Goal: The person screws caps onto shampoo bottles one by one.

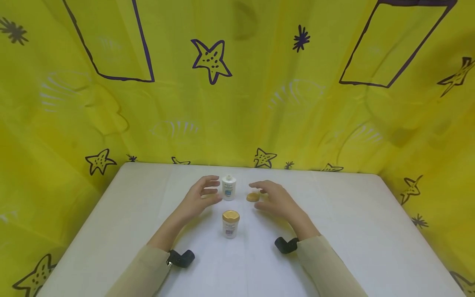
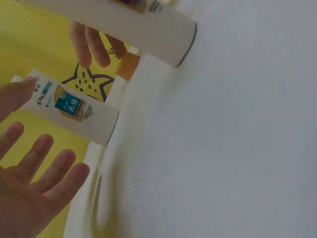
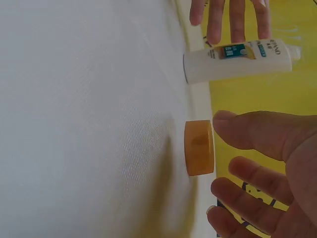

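Observation:
A white shampoo bottle (image 1: pixel 229 189) without a cap stands upright toward the back of the table, its narrow nozzle showing. Just left of it is my left hand (image 1: pixel 201 199), fingers spread and slightly bent, holding nothing. In the left wrist view the thumb (image 2: pixel 17 96) overlaps the bottle's top; whether it touches, I cannot tell. An orange-gold cap (image 3: pixel 199 148) lies on the table to the bottle's right. Around that cap my right hand (image 1: pixel 276 199) is spread, thumb and fingers apart, not gripping it. A second white bottle (image 1: pixel 230 229) with a gold cap stands nearer me.
The white-covered table (image 1: pixel 156 231) reaches back to a yellow curtain (image 1: pixel 237 123) with drawn stars and fish. Black wrist devices (image 1: pixel 182 258) sit at both sleeve ends, close above the tabletop.

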The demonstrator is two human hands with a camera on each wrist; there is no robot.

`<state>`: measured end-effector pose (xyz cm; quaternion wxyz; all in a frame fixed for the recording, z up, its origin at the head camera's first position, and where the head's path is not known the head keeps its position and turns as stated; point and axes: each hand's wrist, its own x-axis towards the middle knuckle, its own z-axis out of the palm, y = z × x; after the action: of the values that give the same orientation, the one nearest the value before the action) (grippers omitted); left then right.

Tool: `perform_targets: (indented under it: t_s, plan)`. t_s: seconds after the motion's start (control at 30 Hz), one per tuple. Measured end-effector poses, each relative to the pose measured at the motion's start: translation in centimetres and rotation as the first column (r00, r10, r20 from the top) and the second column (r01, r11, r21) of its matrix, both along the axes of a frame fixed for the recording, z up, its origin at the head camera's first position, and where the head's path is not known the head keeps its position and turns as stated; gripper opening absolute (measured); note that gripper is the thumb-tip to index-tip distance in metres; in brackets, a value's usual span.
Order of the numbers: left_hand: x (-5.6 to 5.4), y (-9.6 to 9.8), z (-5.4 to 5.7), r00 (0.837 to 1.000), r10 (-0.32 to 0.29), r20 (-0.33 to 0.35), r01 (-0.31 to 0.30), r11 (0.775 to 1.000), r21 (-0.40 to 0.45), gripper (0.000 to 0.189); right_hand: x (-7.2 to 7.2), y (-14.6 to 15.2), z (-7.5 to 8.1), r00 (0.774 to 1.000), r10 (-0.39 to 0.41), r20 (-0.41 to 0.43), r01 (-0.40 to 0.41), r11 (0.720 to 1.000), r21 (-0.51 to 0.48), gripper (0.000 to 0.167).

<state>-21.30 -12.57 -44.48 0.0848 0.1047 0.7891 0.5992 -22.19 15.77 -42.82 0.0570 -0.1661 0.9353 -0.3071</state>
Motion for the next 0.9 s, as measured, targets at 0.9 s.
perform_targets:
  t_s: [0.9]
  plan:
    - [-2.4,2.9,-1.6,1.0,0.026,-0.004,-0.026,0.999,-0.029,0.04,-1.9,-1.3,-1.5,0.999,-0.022,0.045,0.021,0.999,0.03,0.045]
